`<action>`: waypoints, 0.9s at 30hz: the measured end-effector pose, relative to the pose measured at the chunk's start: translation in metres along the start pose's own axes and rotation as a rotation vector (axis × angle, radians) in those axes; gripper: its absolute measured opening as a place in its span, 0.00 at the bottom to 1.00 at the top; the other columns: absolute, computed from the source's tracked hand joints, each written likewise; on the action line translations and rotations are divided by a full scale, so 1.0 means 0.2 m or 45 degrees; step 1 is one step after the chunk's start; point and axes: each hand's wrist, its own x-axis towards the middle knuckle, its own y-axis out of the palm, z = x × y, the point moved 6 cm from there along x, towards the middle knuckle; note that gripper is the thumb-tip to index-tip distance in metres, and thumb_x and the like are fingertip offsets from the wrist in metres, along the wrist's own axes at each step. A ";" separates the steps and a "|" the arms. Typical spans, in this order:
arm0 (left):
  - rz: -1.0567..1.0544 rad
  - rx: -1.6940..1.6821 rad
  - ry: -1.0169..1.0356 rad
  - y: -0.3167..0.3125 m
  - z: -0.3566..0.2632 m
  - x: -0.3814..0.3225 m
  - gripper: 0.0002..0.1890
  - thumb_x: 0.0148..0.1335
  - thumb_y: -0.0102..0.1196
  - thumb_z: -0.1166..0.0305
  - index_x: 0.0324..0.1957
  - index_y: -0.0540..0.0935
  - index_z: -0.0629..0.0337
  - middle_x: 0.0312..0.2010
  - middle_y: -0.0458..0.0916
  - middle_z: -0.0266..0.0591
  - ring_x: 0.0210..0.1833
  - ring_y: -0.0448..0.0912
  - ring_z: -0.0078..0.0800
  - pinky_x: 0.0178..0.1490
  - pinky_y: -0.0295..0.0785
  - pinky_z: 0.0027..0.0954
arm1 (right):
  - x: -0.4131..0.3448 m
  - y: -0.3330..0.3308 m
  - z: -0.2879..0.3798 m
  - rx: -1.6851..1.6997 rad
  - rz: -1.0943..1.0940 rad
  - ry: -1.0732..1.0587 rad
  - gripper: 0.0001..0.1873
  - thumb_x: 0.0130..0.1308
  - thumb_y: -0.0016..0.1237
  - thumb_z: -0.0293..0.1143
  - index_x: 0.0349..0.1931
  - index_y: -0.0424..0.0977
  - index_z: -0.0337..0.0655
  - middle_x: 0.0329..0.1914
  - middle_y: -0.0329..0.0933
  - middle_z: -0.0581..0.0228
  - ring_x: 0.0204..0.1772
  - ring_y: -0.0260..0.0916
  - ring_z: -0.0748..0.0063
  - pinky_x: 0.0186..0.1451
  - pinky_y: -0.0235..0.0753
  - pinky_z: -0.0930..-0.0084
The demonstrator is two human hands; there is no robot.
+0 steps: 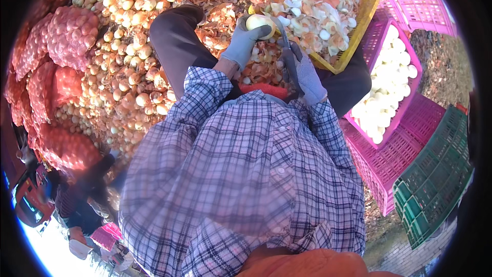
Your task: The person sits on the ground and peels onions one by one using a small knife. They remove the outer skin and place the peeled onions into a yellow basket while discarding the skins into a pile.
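Note:
My left hand [241, 44], in a light grey glove, grips a pale onion [258, 24] in front of my crossed legs. Gloved as well, my right hand [307, 75] closes around the dark handle of a knife with a curved blade [283, 34]. The blade's upper end is beside the onion; whether it touches is hard to tell. Just beyond and to the right stands a tilted yellow plastic crate [351, 52], heaped with papery onion skins [307, 11] and white pieces. Loose brown skins [265, 63] lie beneath my hands.
Unpeeled onions [127, 52] spread along my left, with red mesh sacks [73, 36] of onions behind. To my right, a pink crate [415, 88] holds white peeled onions [384, 84], near more pink crates [384, 161] and green crates [430, 173]. Another person [82, 196] is at lower left.

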 end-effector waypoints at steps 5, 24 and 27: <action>-0.115 0.178 0.061 -0.03 0.01 0.08 0.35 0.51 0.66 0.69 0.58 0.62 0.65 0.48 0.73 0.47 0.48 0.76 0.33 0.49 0.76 0.29 | 0.20 -0.06 -0.05 -0.206 0.058 0.044 0.21 0.70 0.39 0.48 0.57 0.68 0.48 0.22 0.66 0.74 0.19 0.64 0.84 0.20 0.65 0.84; -0.059 1.167 0.519 -0.09 -0.02 0.09 0.34 0.56 0.56 0.53 0.57 0.64 0.66 0.48 0.73 0.56 0.51 0.74 0.43 0.55 0.69 0.37 | 0.28 -0.03 0.07 -0.429 0.243 0.033 0.19 0.69 0.41 0.46 0.53 0.68 0.44 0.22 0.69 0.72 0.17 0.64 0.80 0.20 0.64 0.82; -0.066 0.998 0.420 -0.10 0.01 0.09 0.34 0.58 0.55 0.49 0.58 0.64 0.64 0.47 0.74 0.54 0.51 0.75 0.41 0.54 0.69 0.35 | 0.22 0.04 -0.13 -0.037 0.078 0.050 0.19 0.70 0.41 0.47 0.51 0.69 0.44 0.22 0.65 0.77 0.20 0.60 0.88 0.19 0.59 0.89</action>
